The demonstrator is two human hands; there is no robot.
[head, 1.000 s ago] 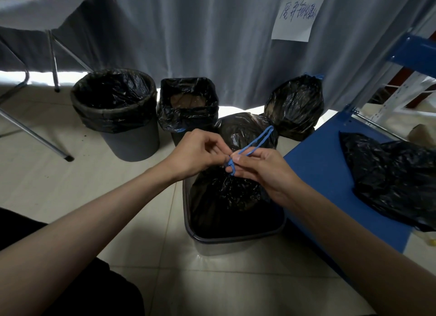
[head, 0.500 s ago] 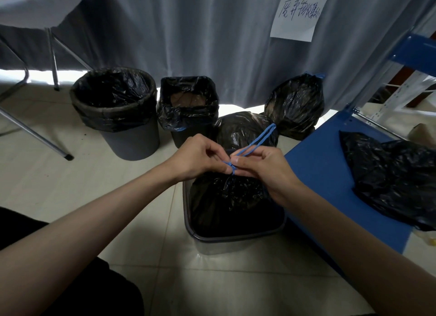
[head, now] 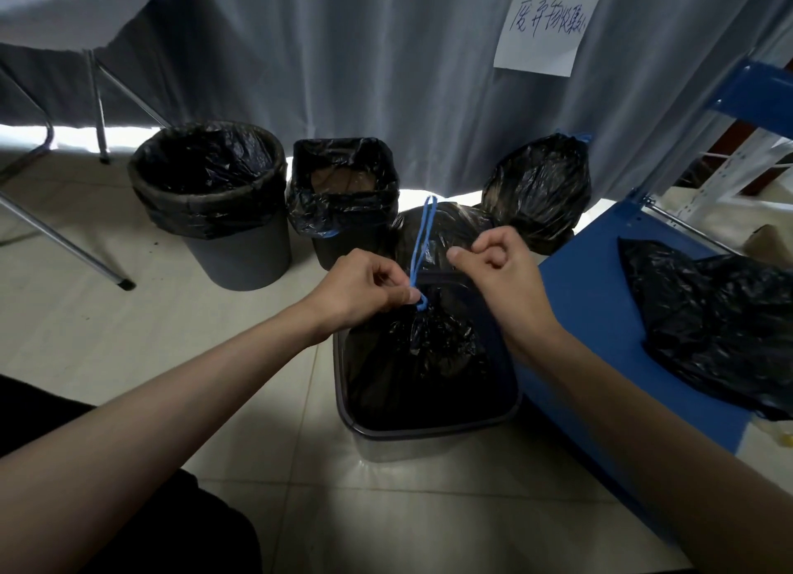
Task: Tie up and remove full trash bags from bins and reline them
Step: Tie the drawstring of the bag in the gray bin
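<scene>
A full black trash bag sits in a grey rectangular bin in front of me. Its neck is gathered and bound by a blue drawstring, whose loop stands up from a knot. My left hand pinches the drawstring right at the knot. My right hand hovers just right of the loop, apart from it, with its fingers curled and nothing visible in them.
Two tied black bags stand behind the bin. A lined round bin and a lined square bin are at the back left. A blue shelf board on the right carries loose black bags. Table legs stand far left.
My right hand has let go of the drawstring and moved right and up. The loop now stands upright instead of slanting right. My left hand stays at the knot.
</scene>
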